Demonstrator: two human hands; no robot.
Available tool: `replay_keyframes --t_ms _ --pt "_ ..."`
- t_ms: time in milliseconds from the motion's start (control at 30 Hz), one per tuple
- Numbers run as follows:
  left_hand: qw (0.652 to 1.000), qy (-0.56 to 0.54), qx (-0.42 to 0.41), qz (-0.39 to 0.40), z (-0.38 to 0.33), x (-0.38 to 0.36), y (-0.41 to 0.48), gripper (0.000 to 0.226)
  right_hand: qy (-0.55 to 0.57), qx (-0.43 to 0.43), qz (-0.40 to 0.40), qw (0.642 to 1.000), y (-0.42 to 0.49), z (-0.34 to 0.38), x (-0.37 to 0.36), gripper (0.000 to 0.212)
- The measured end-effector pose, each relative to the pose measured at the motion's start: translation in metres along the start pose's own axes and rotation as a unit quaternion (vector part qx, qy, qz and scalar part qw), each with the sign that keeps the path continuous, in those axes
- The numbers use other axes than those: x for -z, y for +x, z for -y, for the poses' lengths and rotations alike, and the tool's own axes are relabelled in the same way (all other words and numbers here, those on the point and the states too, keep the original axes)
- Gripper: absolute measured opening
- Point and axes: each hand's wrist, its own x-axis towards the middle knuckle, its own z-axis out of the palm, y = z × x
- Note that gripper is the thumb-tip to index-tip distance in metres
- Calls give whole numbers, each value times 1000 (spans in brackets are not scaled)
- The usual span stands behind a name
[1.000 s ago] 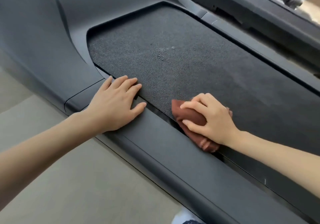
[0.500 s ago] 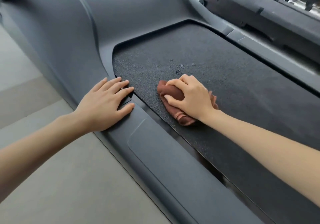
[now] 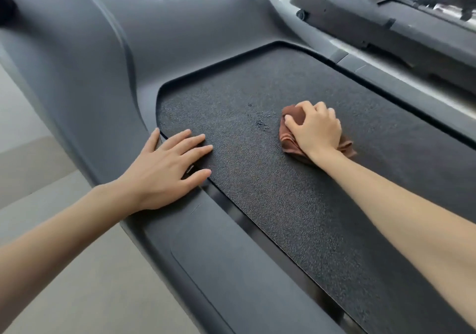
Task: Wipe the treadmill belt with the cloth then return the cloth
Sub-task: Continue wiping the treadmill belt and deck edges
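Fingers of the right hand curl round the cloth on the belt; the left hand lies flat, fingers straight, on the belt's edge.

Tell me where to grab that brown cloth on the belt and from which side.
Take the cloth by its bunched middle, from straight above, as the right hand does. It lies crumpled in a wad on the flat belt, so its top is free; the loose edges lie thin against it.
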Motion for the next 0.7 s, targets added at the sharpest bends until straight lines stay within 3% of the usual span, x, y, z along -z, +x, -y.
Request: replay_keyframes --t_ms 200,333,500,600,700 --pt "1000 8 4 -11 -10 -8 14 80 66 168 27 983 -27 -39 19 36" --pt "1000 4 -6 -22 -10 -10 14 80 35 84 31 995 5 -52 11 38" --pt "999 -2 -17 -26 -11 -10 15 78 23 -13 39 999 61 -2 -15 48" --pt "1000 -1 -20 -19 -10 -9 14 78 19 38 42 998 57 37 -22 47" --pt "1000 3 -26 -17 -8 -7 13 76 51 149 28 987 31 42 -15 41"
